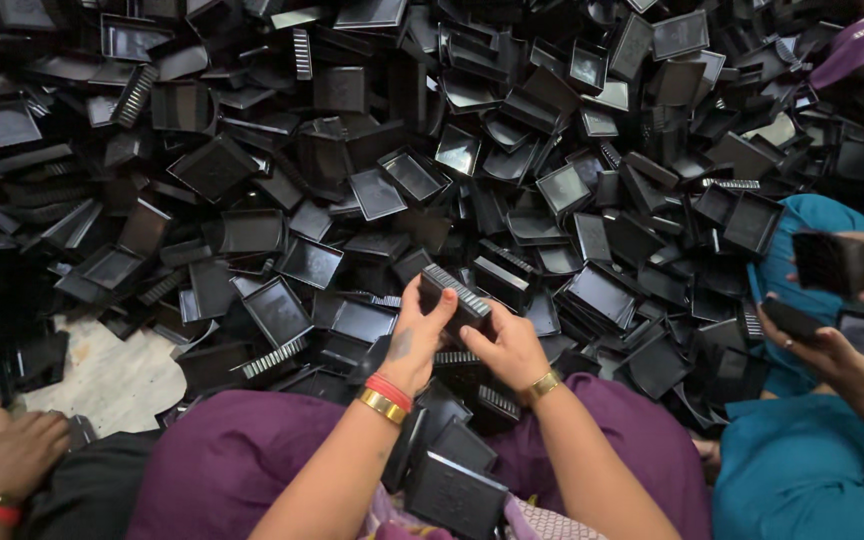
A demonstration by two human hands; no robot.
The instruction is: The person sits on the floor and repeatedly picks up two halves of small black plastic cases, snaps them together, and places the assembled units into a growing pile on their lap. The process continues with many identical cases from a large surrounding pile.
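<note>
Above purple-clad lap (252, 460), before heap of black trays (372, 190): small ribbed black tray (455, 298) held between left hand (414, 345) and right hand (510, 348), each grip closed on its edges.

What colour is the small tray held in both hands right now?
Black, with a pale ribbed edge; the tray shows best in the head view.
</note>
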